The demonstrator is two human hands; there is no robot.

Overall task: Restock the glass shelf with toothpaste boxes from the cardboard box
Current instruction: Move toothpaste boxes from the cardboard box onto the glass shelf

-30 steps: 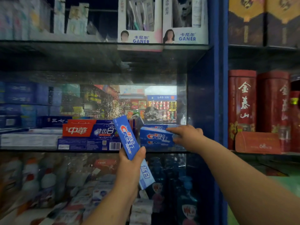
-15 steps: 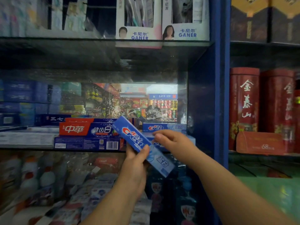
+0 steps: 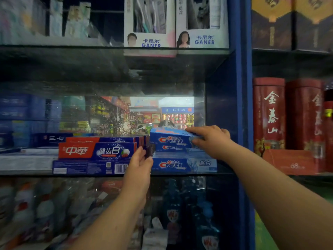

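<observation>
Toothpaste boxes (image 3: 183,165) in blue Crest print are met by two bare forearms (image 3: 108,222) that enter from the lower edge of the frame. Nearest, behind the forearms, stand dark blue bottles (image 3: 173,212) and blurred white packs (image 3: 155,237). Above them the front edge of the glass shelf (image 3: 36,173) runs across the middle of the frame. The left hand (image 3: 139,165) stands just in front of this edge, lower centre, with its fingers straight and pointing up, holding nothing; the fingertips (image 3: 143,150) reach the left end of the Crest stack, but I cannot tell if they touch it. The stack has three boxes, lying flat one on another at the right end of the shelf, just beside the blue post (image 3: 245,105). The right hand (image 3: 210,139) grasps the top Crest box (image 3: 169,139) at its right end, fingers over the top face and thumb on the front face; the left end of this box stands out a little past the box under it. Left of the stack, red-and-blue boxes (image 3: 97,150) rest on a dark blue box with a barcode (image 3: 90,167). Behind them a mirror back (image 3: 162,109) shows shop aisles. In the upper centre two white GANER display boxes (image 3: 149,40) stand on a higher shelf (image 3: 72,46); red tins (image 3: 268,114) stand at the right of the frame.
</observation>
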